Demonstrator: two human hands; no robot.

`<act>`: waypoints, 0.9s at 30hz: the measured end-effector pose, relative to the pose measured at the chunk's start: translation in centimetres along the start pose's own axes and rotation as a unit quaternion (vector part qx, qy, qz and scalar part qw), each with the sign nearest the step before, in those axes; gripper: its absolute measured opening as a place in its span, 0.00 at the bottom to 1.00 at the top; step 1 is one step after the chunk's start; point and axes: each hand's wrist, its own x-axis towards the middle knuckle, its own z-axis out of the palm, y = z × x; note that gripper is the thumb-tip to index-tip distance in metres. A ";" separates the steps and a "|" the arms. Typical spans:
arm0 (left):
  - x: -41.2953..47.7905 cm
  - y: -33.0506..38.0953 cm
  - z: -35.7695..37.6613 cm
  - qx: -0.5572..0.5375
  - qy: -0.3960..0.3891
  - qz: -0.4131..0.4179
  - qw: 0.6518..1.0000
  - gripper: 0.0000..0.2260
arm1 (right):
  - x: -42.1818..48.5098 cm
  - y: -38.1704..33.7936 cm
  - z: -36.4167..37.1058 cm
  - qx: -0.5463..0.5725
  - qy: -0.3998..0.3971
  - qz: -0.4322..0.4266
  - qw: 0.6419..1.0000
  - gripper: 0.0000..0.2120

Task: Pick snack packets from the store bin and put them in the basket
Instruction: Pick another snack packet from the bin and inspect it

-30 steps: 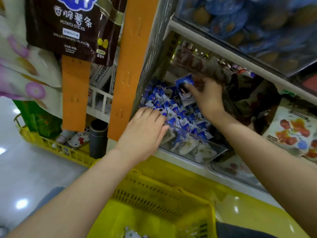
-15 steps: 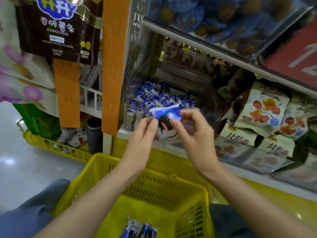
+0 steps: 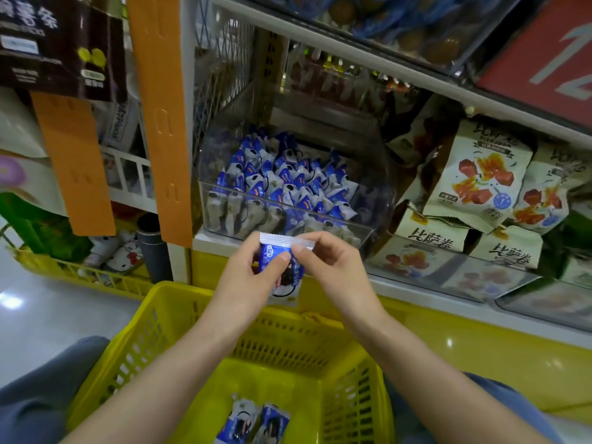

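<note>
Both hands are on one snack packet (image 3: 288, 278), blue and white, hanging upright above the far rim of the yellow basket (image 3: 179, 291). My left hand (image 3: 246, 277) pinches its left side, thumb across the front; my right hand (image 3: 333, 267) pinches the crimped top edge between thumb and forefinger. The packet is out of the store bin, just in front of it, and not yet in the basket.

Down in the basket, on the bottom near me, two packets (image 3: 256, 423) of the same kind lie side by side, touching. The basket sits between my knees.

The clear store bin (image 3: 360, 231) on the shelf holds a heap of the same blue-and-white packets (image 3: 288, 181), piled against its front wall.

To the right of the bin, beige snack bags (image 3: 477, 174) with red pieces printed on them lean in another clear tray. Off to the left, a second yellow basket (image 3: 80, 274) on the floor holds small items I can't make out.
</note>
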 end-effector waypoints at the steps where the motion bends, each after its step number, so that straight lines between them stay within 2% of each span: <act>1: 0.0 0.0 0.1 0.002 0.001 0.002 1.000 0.04 | -0.1 0.0 -0.2 0.003 -0.002 0.007 1.000 0.06; 3: -0.2 -0.1 0.2 -0.016 0.005 -0.002 1.000 0.04 | -0.2 0.2 -0.3 0.013 -0.008 0.019 1.000 0.06; 5: -0.3 -0.1 0.2 -0.043 0.012 -0.013 0.999 0.08 | -0.5 0.2 -0.2 -0.008 -0.004 -0.005 1.000 0.07; 7: -0.3 -0.3 0.1 -0.070 0.008 -0.043 0.997 0.11 | -0.8 0.2 -0.3 -0.113 0.018 -0.089 0.989 0.06; 9: -0.2 -0.4 0.1 -0.086 -0.005 -0.075 0.993 0.11 | -1.0 0.2 -0.7 -0.237 0.030 -0.193 0.952 0.02; 11: -0.3 -0.4 0.2 -0.099 -0.022 -0.102 0.990 0.10 | -1.2 0.2 -1.0 -0.288 0.036 -0.241 0.926 0.03; 13: -0.3 -0.4 0.1 -0.114 -0.053 -0.122 0.984 0.10 | -1.2 0.1 -1.2 -0.264 0.058 -0.224 0.936 0.03; 16: -0.4 -0.5 0.0 -0.118 -0.092 -0.146 0.978 0.11 | -0.8 -0.3 -1.5 -0.141 0.112 -0.120 0.976 0.04; 18: -0.4 -0.4 0.2 -0.125 -0.073 -0.128 0.981 0.09 | -0.5 -0.7 -1.9 -0.033 0.135 -0.049 0.989 0.06; 21: -0.1 -0.3 0.2 -0.150 0.004 -0.077 0.986 0.04 | -0.3 -1.2 -2.2 0.088 0.101 0.041 0.990 0.04; 22: 0.1 -0.3 -0.1 -0.143 0.030 -0.058 0.988 0.03 | -0.3 -1.3 -2.3 0.094 0.073 0.061 0.991 0.02; 24: 0.6 -0.1 -0.7 -0.106 0.062 -0.008 0.992 0.02 | -0.3 -1.2 -2.4 0.035 0.018 0.068 0.997 0.05; 27: 0.8 0.2 -1.3 -0.028 0.056 0.086 0.994 0.03 | -0.5 -1.0 -2.5 -0.072 -0.017 0.034 0.997 0.10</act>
